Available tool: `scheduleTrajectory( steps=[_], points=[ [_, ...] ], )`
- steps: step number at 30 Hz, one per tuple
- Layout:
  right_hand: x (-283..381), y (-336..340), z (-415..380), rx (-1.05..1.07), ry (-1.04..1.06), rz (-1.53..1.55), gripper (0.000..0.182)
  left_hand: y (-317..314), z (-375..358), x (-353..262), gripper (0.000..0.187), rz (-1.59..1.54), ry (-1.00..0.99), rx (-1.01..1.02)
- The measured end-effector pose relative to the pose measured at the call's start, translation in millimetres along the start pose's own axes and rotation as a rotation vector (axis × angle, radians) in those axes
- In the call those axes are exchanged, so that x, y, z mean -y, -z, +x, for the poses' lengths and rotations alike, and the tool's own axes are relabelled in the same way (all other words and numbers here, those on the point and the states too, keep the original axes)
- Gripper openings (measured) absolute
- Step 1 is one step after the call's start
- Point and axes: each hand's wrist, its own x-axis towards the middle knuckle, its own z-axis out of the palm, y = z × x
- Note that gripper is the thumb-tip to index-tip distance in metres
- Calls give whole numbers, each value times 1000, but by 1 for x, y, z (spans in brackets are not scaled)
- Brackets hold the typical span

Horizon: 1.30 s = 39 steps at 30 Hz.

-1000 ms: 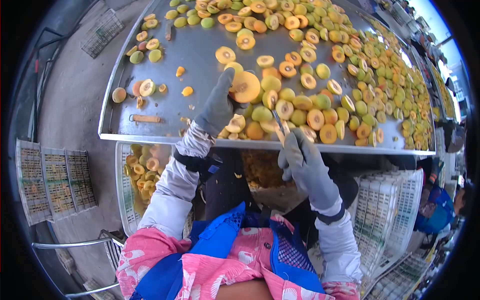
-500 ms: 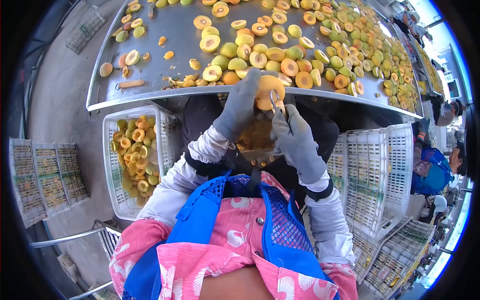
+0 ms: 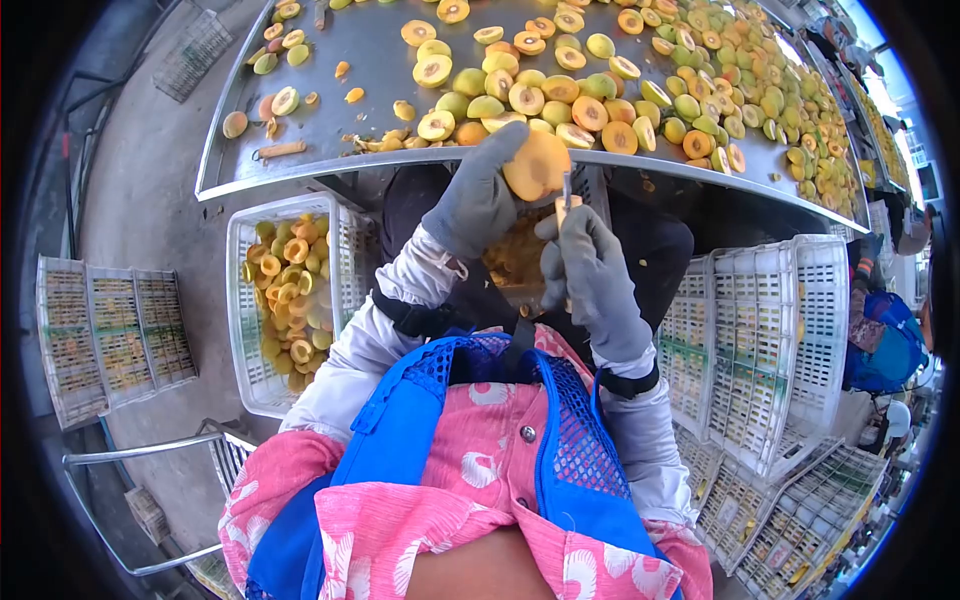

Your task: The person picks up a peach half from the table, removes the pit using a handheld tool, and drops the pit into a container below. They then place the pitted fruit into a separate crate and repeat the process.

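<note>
In my gloved left hand (image 3: 478,195) is a halved peach (image 3: 537,166), gripped by its edge with the orange cut face showing, just off the table's front edge. My gloved right hand (image 3: 592,270) is closed around the wooden handle of a pitting tool (image 3: 566,205). The tool's metal end points up beside the peach's right edge. Beyond my hands, many halved peaches (image 3: 588,113) lie on the metal table (image 3: 372,60). Some show cut faces, others their skin.
A white crate (image 3: 240,330) of hollowed peach halves stands left of my legs. Stacked white crates (image 3: 765,330) stand at the right. Another wooden-handled tool (image 3: 280,150) lies on the table. A co-worker in blue (image 3: 885,345) is far right.
The tool's metal loop has come away from the peach's cut face and now stands edge-on beside it. My right hand has lowered slightly and turned. The whole view has shifted a little.
</note>
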Motion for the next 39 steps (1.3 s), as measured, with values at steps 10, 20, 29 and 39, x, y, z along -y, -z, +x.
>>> scheduleTrajectory(
  steps=[10, 20, 29, 39],
  points=[
    [-17, -12, -4, -133, 109, 18, 25, -29, 2, 21, 46, -69, -85, -109],
    [-41, -3, 2, -276, 421, -336, 27, -41, -7, 25, 43, -173, 55, -206],
    [-42, -13, 7, -408, 608, -407, 35, -64, 1, 25, 26, -310, 107, -514],
    [-38, -12, 4, -328, 620, -430, 36, -67, 7, 5, 24, -133, 117, -456]
  ],
)
